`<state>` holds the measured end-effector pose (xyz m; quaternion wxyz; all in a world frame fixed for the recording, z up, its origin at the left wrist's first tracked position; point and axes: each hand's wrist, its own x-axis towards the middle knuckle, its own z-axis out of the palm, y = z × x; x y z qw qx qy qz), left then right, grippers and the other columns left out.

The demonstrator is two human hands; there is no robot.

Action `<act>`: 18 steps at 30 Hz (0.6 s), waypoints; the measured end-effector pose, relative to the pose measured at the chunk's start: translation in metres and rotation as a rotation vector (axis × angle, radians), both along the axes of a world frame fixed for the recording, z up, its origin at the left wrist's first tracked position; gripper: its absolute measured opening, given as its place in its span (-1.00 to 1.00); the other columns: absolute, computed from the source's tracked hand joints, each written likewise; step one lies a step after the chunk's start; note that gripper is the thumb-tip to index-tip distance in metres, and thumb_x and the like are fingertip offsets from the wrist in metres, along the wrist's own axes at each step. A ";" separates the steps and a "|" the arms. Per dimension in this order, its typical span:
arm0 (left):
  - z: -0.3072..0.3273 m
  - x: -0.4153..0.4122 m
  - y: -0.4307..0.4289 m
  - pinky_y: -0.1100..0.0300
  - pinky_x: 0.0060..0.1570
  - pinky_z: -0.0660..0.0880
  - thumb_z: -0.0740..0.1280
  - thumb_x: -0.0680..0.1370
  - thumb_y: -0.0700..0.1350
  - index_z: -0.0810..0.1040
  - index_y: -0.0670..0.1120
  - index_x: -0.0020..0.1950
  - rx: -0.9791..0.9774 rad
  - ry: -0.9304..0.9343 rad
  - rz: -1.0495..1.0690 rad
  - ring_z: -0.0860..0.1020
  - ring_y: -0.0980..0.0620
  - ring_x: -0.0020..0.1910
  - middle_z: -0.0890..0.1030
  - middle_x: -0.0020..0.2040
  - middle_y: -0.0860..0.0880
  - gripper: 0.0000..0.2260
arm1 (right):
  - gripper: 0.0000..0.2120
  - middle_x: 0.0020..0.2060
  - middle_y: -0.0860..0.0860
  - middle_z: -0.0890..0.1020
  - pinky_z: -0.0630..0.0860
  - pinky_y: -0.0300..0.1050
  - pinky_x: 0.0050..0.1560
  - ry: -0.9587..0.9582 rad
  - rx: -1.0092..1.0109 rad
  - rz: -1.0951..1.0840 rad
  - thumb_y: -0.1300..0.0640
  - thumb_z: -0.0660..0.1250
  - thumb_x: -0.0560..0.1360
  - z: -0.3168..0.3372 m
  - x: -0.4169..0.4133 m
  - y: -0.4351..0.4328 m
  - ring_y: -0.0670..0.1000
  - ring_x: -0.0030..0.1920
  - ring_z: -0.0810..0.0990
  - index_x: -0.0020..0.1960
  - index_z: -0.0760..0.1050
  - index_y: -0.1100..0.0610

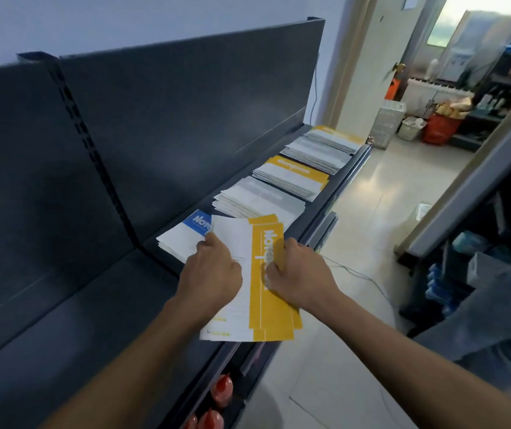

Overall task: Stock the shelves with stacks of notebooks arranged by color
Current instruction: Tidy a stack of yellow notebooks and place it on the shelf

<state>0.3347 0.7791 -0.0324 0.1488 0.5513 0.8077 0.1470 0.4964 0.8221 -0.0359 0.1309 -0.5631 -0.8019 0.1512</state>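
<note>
Hands: left hand (pixel 214 270) and right hand (pixel 297 274) both closed on a fanned sheaf of yellow notebooks (pixel 266 274), held over the front edge of the dark shelf (pixel 325 209). Notebooks: thin, light, floppy, slick-covered, likely to slide apart; best gripped by both long edges. Behind the sheaf on the shelf: blue stack (pixel 183 239). Further along the shelf: grey stack (pixel 257 199), yellow-banded stack (pixel 294 178).

head cam | looks forward-down, tilted | close over dark shelf (pixel 62 305) | doorway far right
</note>
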 end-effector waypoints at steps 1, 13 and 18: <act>0.000 0.004 0.010 0.07 -0.10 0.37 0.23 0.62 -0.02 0.15 -0.27 0.42 0.000 0.000 -0.012 0.52 -0.21 0.14 0.45 0.26 -0.22 -0.49 | -0.77 -0.04 0.07 0.57 0.38 -0.02 -0.21 0.003 -0.001 -0.015 -0.03 0.22 0.56 -0.001 0.005 0.008 0.14 -0.12 0.53 0.02 0.36 0.14; -0.004 0.088 0.134 0.08 -0.18 0.36 0.26 0.61 0.03 0.19 -0.16 0.34 0.002 0.063 0.026 0.51 -0.16 0.10 0.46 0.25 -0.17 -0.57 | -0.76 -0.11 0.04 0.52 0.41 0.00 -0.22 0.050 -0.048 -0.018 -0.06 0.25 0.56 -0.011 0.093 0.134 0.17 -0.10 0.54 0.00 0.35 0.12; -0.006 0.130 0.181 0.06 -0.13 0.36 0.26 0.58 0.00 0.22 -0.20 0.33 -0.032 0.082 0.092 0.51 -0.23 0.14 0.47 0.23 -0.21 -0.57 | -0.82 -0.13 0.01 0.52 0.44 -0.01 -0.25 0.080 -0.110 0.053 -0.01 0.22 0.56 -0.022 0.132 0.191 0.12 -0.15 0.53 0.00 0.35 0.10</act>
